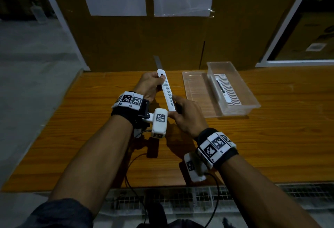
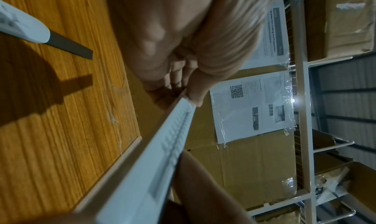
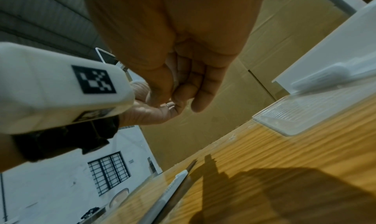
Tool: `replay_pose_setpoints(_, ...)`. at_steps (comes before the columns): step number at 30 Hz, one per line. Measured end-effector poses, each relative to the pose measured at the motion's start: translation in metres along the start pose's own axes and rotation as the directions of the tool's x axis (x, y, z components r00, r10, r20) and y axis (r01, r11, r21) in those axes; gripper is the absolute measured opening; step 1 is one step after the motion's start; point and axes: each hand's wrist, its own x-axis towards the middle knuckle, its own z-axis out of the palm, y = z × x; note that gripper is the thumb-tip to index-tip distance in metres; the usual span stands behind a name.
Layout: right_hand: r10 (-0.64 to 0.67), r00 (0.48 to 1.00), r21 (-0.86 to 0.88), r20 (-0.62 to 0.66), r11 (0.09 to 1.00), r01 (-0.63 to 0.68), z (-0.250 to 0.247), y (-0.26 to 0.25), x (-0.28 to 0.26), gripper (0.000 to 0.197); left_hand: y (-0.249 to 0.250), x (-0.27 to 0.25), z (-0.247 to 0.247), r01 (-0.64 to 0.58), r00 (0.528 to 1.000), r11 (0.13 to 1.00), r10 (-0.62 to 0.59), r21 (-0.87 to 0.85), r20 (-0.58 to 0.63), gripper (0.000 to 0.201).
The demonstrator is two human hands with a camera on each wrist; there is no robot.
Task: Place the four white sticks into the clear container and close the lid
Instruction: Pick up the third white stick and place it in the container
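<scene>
A long white plastic stick point(image 1: 167, 90) with a toothed dark strip down its middle is held above the wood-grain table point(image 1: 72, 128), tilted. The left hand point(image 1: 149, 86) has its grip closed on the far end, fingers curled round it and thumb on top. The right hand point(image 1: 188, 117) pinches the near end; its fingertips are hidden behind the hand in the head view.

To the right stands the clear rectangular plastic container point(image 1: 233, 88), open, with white sticks point(image 1: 226, 92) lying in it; their number is hard to make out through the walls. Its clear flat lid point(image 1: 196, 90) lies on the table, touching the container's left side.

On the brown cardboard behind, two printed sheets point(image 2: 254, 108) are taped; the nearer one bears a QR code, and the other a heading that seems to read "Bubble Film Cutting and Preparation". The smaller text is too blurred to read. Square black-and-white markers sit on both wrist bands point(image 1: 129, 100).
</scene>
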Motion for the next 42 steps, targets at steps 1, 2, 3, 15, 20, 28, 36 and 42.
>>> replay_pose_setpoints(1,-0.005,1.000,0.000,-0.006,1.000,0.005,0.000,-0.001,0.000,0.058,0.001,-0.002,0.001,-0.009,1.000,1.000,0.009,-0.005,0.006,0.009)
replay_pose_setpoints(2,-0.009,1.000,-0.003,-0.007,1.000,0.009,-0.001,-0.001,-0.001,0.058,0.001,-0.004,0.002,-0.014,1.000,1.000,0.014,-0.011,0.011,0.009)
replay_pose_setpoints(3,-0.011,1.000,-0.009,-0.004,1.000,0.011,-0.001,-0.002,-0.001,0.057,0.002,-0.005,0.002,-0.015,1.000,1.000,0.015,-0.020,0.016,0.009)
replay_pose_setpoints(15,-0.023,1.000,0.067,0.019,0.998,0.022,0.004,0.003,0.001,0.059,-0.004,-0.008,0.004,0.078,0.997,0.993,-0.079,-0.085,-0.005,0.014)
replay_pose_setpoints(20,-0.027,0.997,0.133,0.078,0.991,0.016,-0.001,0.005,0.004,0.069,-0.001,-0.009,0.002,0.105,0.994,0.992,-0.107,-0.074,-0.032,0.014)
replay_pose_setpoints(28,-0.009,0.999,0.137,0.038,0.991,0.004,0.001,0.009,0.004,0.066,0.005,-0.009,0.002,0.117,0.989,0.992,-0.111,0.054,-0.095,0.027)
replay_pose_setpoints(36,0.012,1.000,0.173,-0.002,0.985,-0.012,0.008,0.011,0.005,0.061,0.003,-0.008,0.007,0.113,0.985,0.994,-0.112,0.000,-0.129,0.014)
replay_pose_setpoints(42,0.035,0.999,0.186,-0.005,0.982,-0.034,0.005,0.013,0.006,0.061,-0.003,-0.005,0.008,0.079,0.994,0.996,-0.081,-0.028,-0.074,0.016)
